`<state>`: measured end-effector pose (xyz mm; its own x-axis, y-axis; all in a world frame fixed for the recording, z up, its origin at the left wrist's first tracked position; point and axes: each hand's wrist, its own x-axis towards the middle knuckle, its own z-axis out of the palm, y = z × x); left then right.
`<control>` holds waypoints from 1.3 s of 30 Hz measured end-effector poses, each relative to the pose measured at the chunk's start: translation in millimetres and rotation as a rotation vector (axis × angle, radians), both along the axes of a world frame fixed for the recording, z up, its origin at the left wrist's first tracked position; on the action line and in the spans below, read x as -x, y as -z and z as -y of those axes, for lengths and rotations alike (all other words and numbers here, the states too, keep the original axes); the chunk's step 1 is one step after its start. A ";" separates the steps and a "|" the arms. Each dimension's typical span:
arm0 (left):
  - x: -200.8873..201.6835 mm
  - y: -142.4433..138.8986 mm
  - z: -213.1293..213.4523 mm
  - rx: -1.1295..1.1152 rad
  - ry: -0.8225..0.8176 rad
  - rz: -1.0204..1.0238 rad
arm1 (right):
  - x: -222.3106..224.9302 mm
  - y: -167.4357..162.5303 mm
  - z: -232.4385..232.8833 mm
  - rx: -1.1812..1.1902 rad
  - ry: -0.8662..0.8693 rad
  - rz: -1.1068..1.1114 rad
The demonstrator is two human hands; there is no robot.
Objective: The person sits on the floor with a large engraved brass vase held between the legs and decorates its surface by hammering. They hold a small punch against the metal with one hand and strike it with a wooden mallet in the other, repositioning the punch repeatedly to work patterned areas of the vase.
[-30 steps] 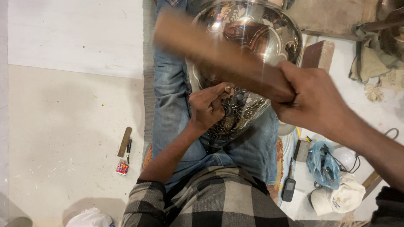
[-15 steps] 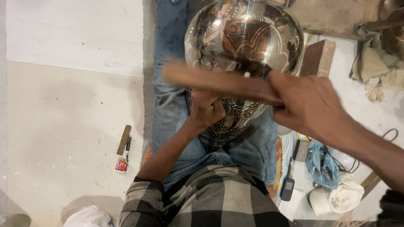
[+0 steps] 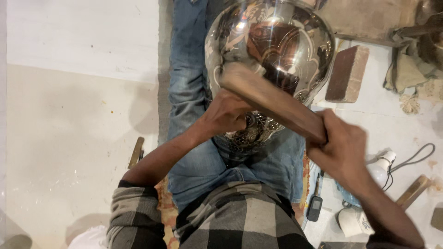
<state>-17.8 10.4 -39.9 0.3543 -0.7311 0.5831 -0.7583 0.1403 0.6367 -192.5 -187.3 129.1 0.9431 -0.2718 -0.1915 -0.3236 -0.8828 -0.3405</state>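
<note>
My right hand (image 3: 342,150) grips a brown wooden mallet (image 3: 272,103) over the shiny engraved metal pot (image 3: 272,41) that my left hand (image 3: 227,113) steadies on my lap.

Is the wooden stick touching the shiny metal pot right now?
Cannot tell. In the head view the wooden stick, held in the right hand, overlaps the metal pot, but motion blur hides any contact or gap.

one head-worn view looks steeply down, close over the person's lap. the floor (image 3: 69,138) fills the left side.
</note>
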 end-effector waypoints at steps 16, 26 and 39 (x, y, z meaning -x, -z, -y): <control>-31.9 -53.0 22.1 -0.241 0.413 0.270 | 103.8 163.0 -45.2 -0.159 0.445 0.443; 12.7 -10.6 -0.8 0.204 -0.058 -0.217 | 35.1 40.6 -1.9 -0.367 0.287 0.326; 52.4 -2.7 10.9 0.416 -0.533 -0.341 | -74.9 -65.7 -3.7 0.301 -0.352 -0.202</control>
<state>-70.2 -0.5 -37.2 0.8086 -0.1541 0.5678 -0.5609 0.0894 0.8230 -117.5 -183.6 194.8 0.9396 -0.0151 -0.3419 -0.0216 -0.9997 -0.0152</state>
